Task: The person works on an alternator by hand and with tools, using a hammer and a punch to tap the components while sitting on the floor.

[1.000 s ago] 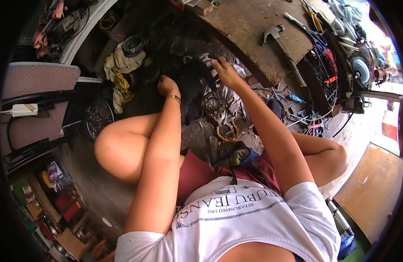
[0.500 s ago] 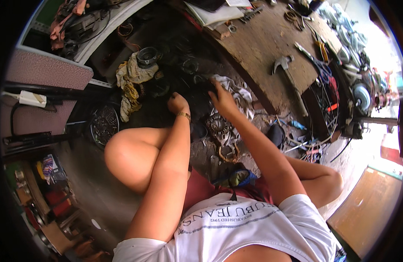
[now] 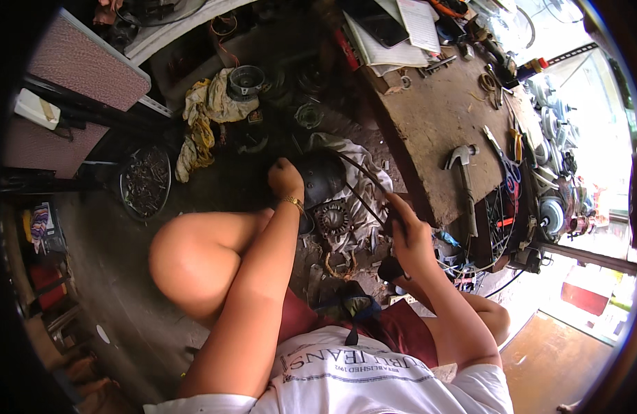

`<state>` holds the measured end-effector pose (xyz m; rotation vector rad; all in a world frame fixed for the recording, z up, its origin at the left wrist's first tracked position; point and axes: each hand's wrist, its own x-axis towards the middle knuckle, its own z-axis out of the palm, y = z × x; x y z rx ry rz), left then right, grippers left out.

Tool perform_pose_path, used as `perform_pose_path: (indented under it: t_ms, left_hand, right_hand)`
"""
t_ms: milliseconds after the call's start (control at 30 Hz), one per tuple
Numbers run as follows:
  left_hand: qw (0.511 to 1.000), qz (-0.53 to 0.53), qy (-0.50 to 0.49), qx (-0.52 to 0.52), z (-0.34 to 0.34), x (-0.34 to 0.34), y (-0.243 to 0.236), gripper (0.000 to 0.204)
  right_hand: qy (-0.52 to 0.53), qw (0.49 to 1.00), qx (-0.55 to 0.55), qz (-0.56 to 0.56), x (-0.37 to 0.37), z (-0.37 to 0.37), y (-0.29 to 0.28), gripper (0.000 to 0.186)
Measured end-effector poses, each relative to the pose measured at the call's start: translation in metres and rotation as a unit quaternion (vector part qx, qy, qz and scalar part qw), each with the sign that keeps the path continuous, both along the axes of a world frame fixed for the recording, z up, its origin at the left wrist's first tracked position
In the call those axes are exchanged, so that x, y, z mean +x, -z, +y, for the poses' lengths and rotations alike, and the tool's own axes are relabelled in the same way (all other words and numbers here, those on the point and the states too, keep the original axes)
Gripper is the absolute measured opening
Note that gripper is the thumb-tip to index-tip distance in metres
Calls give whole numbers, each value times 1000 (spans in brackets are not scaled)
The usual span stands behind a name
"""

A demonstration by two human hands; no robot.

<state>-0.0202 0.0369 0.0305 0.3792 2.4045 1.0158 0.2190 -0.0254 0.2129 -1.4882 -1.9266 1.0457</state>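
My left hand (image 3: 286,178) is closed beside a black rounded housing (image 3: 320,181), its fingers curled in so that whatever they hold is hidden. A black cord (image 3: 367,171) loops out from near the housing to my right hand (image 3: 413,238). That hand is wrapped round the cord, off to the right of the housing. Close to the housing lies a finned, ring-shaped metal motor part (image 3: 333,218). It rests on a crumpled pale cloth (image 3: 367,153), and part of the cloth is covered by the housing.
A wooden bench (image 3: 429,131) at right carries a claw hammer (image 3: 463,172), scissors (image 3: 509,171) and papers (image 3: 394,52). A bowl of small metal parts (image 3: 170,181) stands at left. Farther off, a round metal housing (image 3: 246,80) sits on a stained rag (image 3: 199,131).
My right hand has drawn back to the right and toward me, with the black cord now stretched in a loop. The black housing now shows plainly. The whole view has shifted slightly.
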Motion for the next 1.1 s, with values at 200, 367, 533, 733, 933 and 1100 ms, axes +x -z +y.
perform_pose_path:
  t_ms: [200, 367, 533, 733, 933, 1100]
  left_hand:
    - [996, 77, 40, 35, 12, 24, 15, 42]
    - [997, 77, 9, -12, 9, 5, 18, 40]
    - [998, 65, 13, 25, -1, -2, 13, 39]
    - [995, 76, 36, 54, 12, 32, -9, 38]
    - [996, 81, 17, 13, 1, 3, 14, 37]
    - [990, 128, 44, 41, -9, 15, 15, 35]
  right_hand:
    - [44, 994, -88, -47, -65, 65, 97, 49]
    - [42, 998, -47, 10, -67, 60, 82, 46]
    - [27, 998, -46, 29, -6, 8, 21, 51]
    - [32, 999, -12, 42, -74, 103, 130, 47]
    - [-1, 999, 10, 34, -31, 30, 71, 45]
    - [27, 998, -53, 26, 5, -10, 23, 46]
